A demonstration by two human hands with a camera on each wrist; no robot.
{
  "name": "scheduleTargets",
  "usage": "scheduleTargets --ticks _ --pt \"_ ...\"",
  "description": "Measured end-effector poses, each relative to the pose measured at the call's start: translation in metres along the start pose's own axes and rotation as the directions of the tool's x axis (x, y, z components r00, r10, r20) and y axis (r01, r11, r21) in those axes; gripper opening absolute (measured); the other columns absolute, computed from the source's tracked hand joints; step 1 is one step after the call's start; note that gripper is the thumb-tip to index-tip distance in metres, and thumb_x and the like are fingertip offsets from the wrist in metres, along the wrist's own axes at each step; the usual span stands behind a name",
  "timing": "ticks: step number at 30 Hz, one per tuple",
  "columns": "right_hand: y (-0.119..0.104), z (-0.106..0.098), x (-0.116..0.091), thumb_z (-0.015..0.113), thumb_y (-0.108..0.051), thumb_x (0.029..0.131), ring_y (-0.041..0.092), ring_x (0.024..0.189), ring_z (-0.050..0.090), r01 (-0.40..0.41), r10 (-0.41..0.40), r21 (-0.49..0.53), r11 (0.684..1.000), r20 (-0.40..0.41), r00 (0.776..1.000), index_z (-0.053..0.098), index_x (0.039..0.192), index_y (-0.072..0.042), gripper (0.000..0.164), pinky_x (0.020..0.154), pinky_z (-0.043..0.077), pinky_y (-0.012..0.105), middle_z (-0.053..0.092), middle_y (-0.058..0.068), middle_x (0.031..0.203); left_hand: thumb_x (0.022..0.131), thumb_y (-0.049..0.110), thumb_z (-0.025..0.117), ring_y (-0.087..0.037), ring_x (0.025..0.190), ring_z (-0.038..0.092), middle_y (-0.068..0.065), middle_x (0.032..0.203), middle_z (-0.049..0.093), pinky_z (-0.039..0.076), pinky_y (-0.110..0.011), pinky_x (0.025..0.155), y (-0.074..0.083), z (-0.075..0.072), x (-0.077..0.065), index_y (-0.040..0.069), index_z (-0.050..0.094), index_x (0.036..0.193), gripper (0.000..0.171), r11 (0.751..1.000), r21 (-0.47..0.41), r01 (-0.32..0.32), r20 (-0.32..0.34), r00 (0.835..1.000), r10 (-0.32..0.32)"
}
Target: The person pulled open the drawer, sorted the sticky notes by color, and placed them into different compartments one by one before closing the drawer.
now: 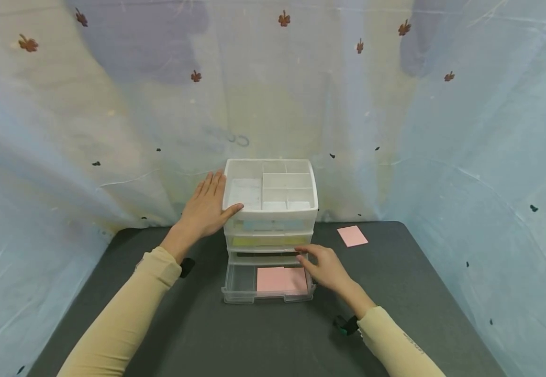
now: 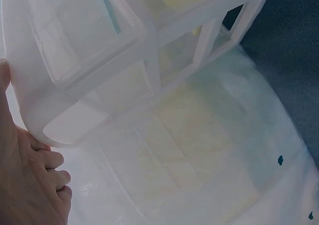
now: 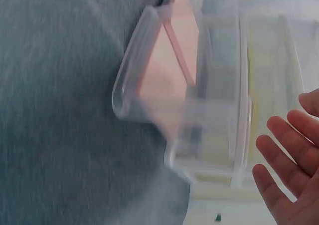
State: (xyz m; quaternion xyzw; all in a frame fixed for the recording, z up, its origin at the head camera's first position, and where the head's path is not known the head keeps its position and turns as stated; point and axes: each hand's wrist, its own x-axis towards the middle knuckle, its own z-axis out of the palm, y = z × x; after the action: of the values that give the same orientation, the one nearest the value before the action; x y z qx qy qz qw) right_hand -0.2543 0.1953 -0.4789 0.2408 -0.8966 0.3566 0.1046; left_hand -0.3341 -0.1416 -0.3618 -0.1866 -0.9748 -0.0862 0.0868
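Note:
A white drawer unit with a divided top tray stands at the back of the table. Its bottom drawer is pulled out, and pink sticky notes lie in its right part. My left hand rests with straight fingers along the unit's left side, thumb over the top front edge; the left wrist view shows that hand at the unit's corner. Over the right side of the pulled-out drawer is my right hand, holding nothing. Its fingers are spread and relaxed before the drawer fronts in the right wrist view.
One pink sticky note lies on the dark table to the right of the unit. Yellow contents show through an upper drawer. A pale curtain with small leaf shapes hangs close behind and at the sides.

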Motion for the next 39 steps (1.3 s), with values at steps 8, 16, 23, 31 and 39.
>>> scheduleTargets --ticks 8,16,23,31,39 --pt "0.028 -0.023 -0.005 0.069 -0.021 0.102 0.035 0.114 0.069 -0.040 0.037 -0.027 0.999 -0.103 0.994 0.070 0.132 -0.003 0.034 0.096 0.056 0.058 0.074 0.015 0.121 0.104 0.071 0.036 -0.036 0.160 -0.005 -0.017 0.174 -0.005 0.005 -0.053 0.130 -0.001 0.001 -0.001 0.001 0.001 0.166 0.100 1.000 0.002 -0.001 -0.006 1.000 0.001" --pt "0.065 -0.040 -0.005 0.071 -0.014 0.100 0.038 0.109 0.070 -0.083 0.071 -0.053 0.995 -0.200 0.977 0.071 0.130 0.000 0.033 0.094 0.057 0.057 0.073 0.019 0.120 0.104 0.070 0.037 -0.037 0.160 -0.005 -0.017 0.174 -0.007 0.003 -0.053 0.130 0.001 -0.001 -0.001 0.001 -0.002 0.166 0.100 1.000 0.005 0.002 0.005 1.000 -0.002" --pt "0.096 -0.052 -0.004 0.066 -0.017 0.103 0.040 0.107 0.070 -0.185 0.163 -0.079 0.980 -0.221 0.962 0.069 0.133 -0.002 0.033 0.090 0.057 0.058 0.071 0.022 0.123 0.104 0.070 0.036 -0.037 0.160 -0.006 -0.016 0.174 -0.008 0.002 -0.053 0.130 0.001 -0.001 -0.001 0.001 -0.003 0.166 0.100 1.000 0.005 0.004 0.010 1.000 -0.004" --pt "0.129 -0.064 0.000 0.062 -0.019 0.105 0.046 0.119 0.062 -0.287 0.259 -0.146 0.947 -0.183 0.948 0.062 0.139 0.000 0.039 0.097 0.051 0.064 0.064 0.026 0.134 0.103 0.072 0.037 -0.037 0.160 -0.005 -0.017 0.174 -0.005 0.003 -0.053 0.130 0.002 -0.002 -0.001 0.001 -0.001 0.166 0.101 1.000 0.006 0.005 0.010 1.000 -0.005" --pt "0.151 -0.069 0.012 0.062 -0.020 0.104 0.048 0.125 0.058 -0.337 0.314 -0.181 0.924 -0.145 0.938 0.061 0.140 0.004 0.043 0.104 0.046 0.065 0.059 0.030 0.140 0.104 0.071 0.036 -0.036 0.161 -0.003 -0.016 0.174 -0.005 0.004 -0.051 0.130 0.003 -0.003 -0.002 0.003 -0.001 0.166 0.100 1.000 0.012 0.016 0.014 1.000 -0.016"
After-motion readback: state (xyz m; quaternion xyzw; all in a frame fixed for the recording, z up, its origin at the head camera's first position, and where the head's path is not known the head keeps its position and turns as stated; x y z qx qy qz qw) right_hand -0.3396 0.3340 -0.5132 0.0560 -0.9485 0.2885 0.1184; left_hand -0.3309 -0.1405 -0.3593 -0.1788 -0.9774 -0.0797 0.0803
